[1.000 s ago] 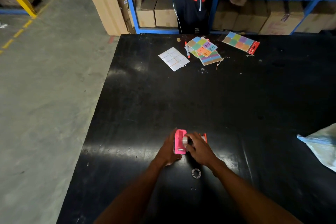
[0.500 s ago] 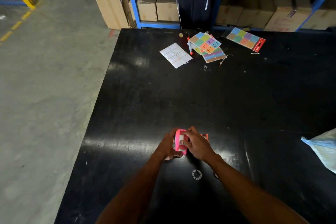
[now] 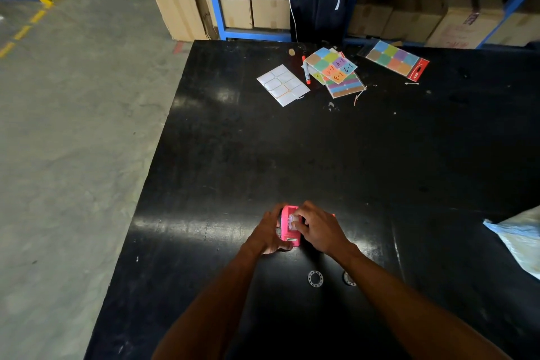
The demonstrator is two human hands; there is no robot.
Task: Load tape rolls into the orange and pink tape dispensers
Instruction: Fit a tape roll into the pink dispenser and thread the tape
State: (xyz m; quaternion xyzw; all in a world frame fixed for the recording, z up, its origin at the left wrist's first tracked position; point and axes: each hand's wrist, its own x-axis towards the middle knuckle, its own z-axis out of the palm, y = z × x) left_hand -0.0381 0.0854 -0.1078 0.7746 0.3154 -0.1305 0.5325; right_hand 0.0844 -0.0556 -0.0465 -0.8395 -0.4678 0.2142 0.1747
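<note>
The left hand [image 3: 267,232] grips the pink tape dispenser [image 3: 290,233]. The right hand [image 3: 317,228] pinches what may be a tape roll [image 3: 292,218] sitting inside it.

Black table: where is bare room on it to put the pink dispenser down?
The widest bare patch of the table lies between the sticker sheets at the far edge and the pink dispenser. Also bare: between the right hand and the bag. Crowded: around the rings beside the right forearm.

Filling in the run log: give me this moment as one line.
left hand: grips pink tape dispenser | right hand: holds tape roll in it | black table: loose ring
</note>
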